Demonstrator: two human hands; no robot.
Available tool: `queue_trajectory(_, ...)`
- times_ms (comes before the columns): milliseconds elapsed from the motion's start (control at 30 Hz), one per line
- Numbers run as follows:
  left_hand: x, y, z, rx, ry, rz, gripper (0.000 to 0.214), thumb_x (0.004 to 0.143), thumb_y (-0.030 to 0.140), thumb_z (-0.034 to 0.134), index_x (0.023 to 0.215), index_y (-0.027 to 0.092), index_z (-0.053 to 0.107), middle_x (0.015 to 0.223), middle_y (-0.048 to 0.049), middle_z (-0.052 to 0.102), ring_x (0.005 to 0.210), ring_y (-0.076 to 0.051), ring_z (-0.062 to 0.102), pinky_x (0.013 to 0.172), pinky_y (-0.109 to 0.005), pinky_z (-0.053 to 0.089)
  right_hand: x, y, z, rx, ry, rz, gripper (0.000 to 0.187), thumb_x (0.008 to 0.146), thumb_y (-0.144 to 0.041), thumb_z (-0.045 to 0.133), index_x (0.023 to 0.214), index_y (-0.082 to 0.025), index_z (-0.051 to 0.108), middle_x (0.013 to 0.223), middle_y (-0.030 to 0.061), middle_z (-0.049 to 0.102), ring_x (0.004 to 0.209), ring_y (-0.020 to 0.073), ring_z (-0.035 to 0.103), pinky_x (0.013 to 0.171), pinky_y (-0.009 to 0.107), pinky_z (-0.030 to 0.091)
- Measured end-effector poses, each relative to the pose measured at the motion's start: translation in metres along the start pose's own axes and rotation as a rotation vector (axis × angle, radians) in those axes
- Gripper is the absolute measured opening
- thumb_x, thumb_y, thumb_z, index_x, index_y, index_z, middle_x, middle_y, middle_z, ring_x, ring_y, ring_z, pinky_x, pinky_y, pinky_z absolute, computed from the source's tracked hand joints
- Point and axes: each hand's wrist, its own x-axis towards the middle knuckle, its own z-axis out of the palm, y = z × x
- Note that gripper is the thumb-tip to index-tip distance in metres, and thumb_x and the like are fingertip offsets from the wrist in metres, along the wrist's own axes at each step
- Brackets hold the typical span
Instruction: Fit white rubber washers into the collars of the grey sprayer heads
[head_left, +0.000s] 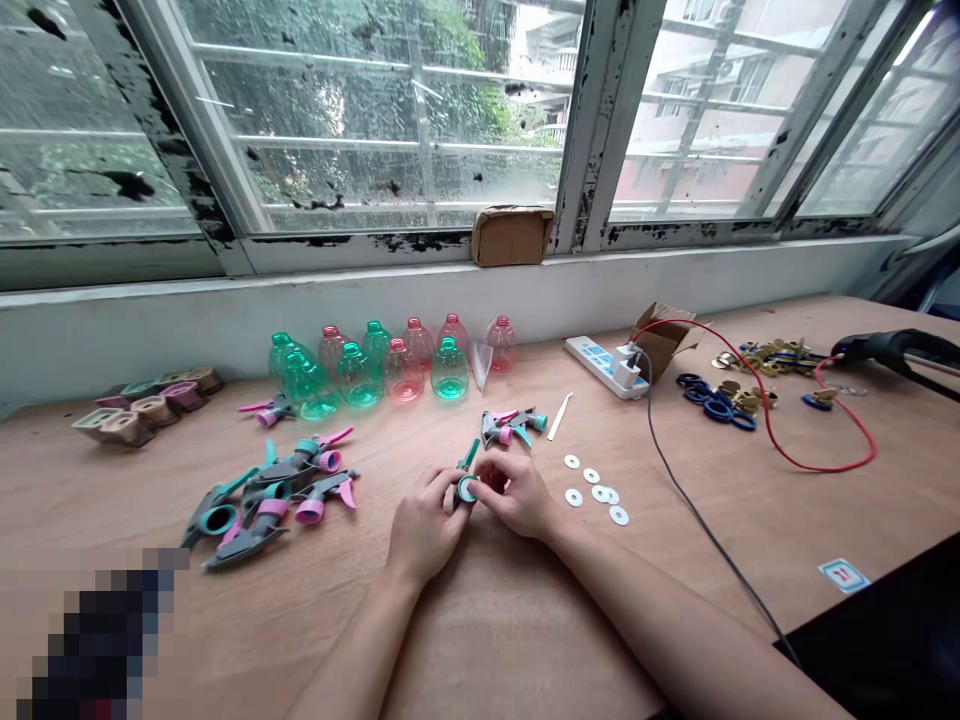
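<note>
Both hands meet at the middle of the wooden table. My left hand (pixel 424 525) grips a grey-and-teal trigger spray head (pixel 465 487) upright. My right hand (pixel 517 497) pinches at its teal collar, and the fingers hide part of the head. Several white washers (pixel 592 488) lie just right of my right hand. Beyond my hands sit a small group of spray heads (pixel 510 428) and a pale pair of tweezers (pixel 560 416). A larger heap of grey spray heads with teal and pink parts (pixel 266 497) lies to the left.
Green and pink plastic bottles (pixel 375 367) stand along the wall. On the right are a white power strip (pixel 604 366), blue rings (pixel 712 400), brass parts (pixel 765 357), a red wire (pixel 825 462), a black cable (pixel 697 520) and a black tool (pixel 892 350).
</note>
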Motion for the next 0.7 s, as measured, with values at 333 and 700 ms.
queue_trajectory(333, -0.003, -0.003, 0.002, 0.166, -0.045, 0.069, 0.025, 0.083, 0.018, 0.053, 0.106, 0.026, 0.060, 0.109, -0.0003, 0.064, 0.095, -0.019, 0.063, 0.075, -0.027, 0.047, -0.003, 0.004, 0.001, -0.050, -0.029, 0.008, 0.006, 0.080, -0.020, 0.061, 0.084, -0.020, 0.057, 0.064, -0.0039, 0.052, 0.054, 0.0094, 0.046, 0.051, 0.021, 0.038)
queue_trajectory(700, -0.002, 0.004, 0.003, 0.267, -0.033, -0.047, 0.021, 0.085, 0.026, 0.053, 0.104, 0.028, 0.061, 0.104, 0.0000, 0.065, 0.088, -0.019, 0.063, 0.067, -0.026, 0.044, 0.003, -0.001, -0.010, -0.258, -0.038, -0.191, 0.008, 0.083, -0.023, 0.066, 0.087, -0.023, 0.072, 0.089, 0.0033, 0.065, 0.076, 0.0135, 0.061, 0.070, 0.026, 0.048)
